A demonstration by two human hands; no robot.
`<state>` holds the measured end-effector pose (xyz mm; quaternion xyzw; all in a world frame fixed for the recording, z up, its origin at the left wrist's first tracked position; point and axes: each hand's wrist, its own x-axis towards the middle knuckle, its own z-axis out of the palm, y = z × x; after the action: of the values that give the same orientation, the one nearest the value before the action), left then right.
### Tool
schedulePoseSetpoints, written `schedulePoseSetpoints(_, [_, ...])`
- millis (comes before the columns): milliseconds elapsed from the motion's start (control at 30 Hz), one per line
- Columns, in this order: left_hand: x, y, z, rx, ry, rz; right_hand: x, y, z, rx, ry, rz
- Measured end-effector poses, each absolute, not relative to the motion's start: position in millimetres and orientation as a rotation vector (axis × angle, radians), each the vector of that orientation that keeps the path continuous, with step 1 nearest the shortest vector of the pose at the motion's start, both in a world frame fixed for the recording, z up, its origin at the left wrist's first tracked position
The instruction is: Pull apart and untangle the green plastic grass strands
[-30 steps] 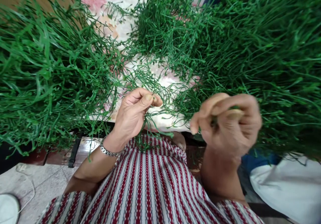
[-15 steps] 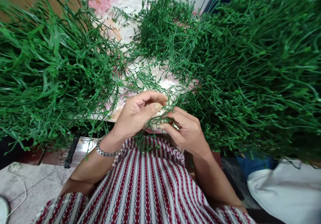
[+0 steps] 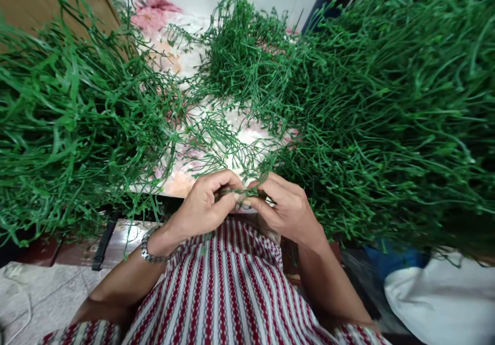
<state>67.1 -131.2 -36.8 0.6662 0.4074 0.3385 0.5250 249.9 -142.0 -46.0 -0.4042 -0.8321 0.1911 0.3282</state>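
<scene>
Fingers of the left hand and right hand nearly meet, both pinching thin green stems, handling I'd judge midway, before the flowered cloth. Beyond lie loose sprigs, flanked by a left heap and a right heap; farther back, another clump. Which are finished, I can't tell.

Soft, even light — rightmost stems blur toward the edge.

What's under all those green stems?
A flower-patterned cover shows between the green stems. What lies beneath the thick pile on the right can't be seen; the stems hide it.
</scene>
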Motion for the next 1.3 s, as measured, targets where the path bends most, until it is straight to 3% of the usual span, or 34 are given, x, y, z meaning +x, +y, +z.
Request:
schedulePoseSetpoints(133, [68, -126, -34, 1.603, 0.933, 0.695, 253, -138, -43, -1.075, -2.332, 0.402])
schedulePoseSetpoints(400, [70, -126, -38, 1.617, 0.845, 0.589, 257, -144, -49, -0.972, -2.458, 0.574])
schedulePoseSetpoints(700, [61, -138, -48, 1.126, 0.591, 0.631, 240, -156, -54, -0.558, -1.776, 1.521])
schedulePoseSetpoints(867, [62, -142, -57, 0.909, 0.572, 0.685, 223, -162, -66, -0.537, -1.29, 1.768])
schedulePoseSetpoints(1300, [58, -147, -62, 0.744, 0.491, 0.744, 221, -170, -67, -0.551, -1.186, 1.703])
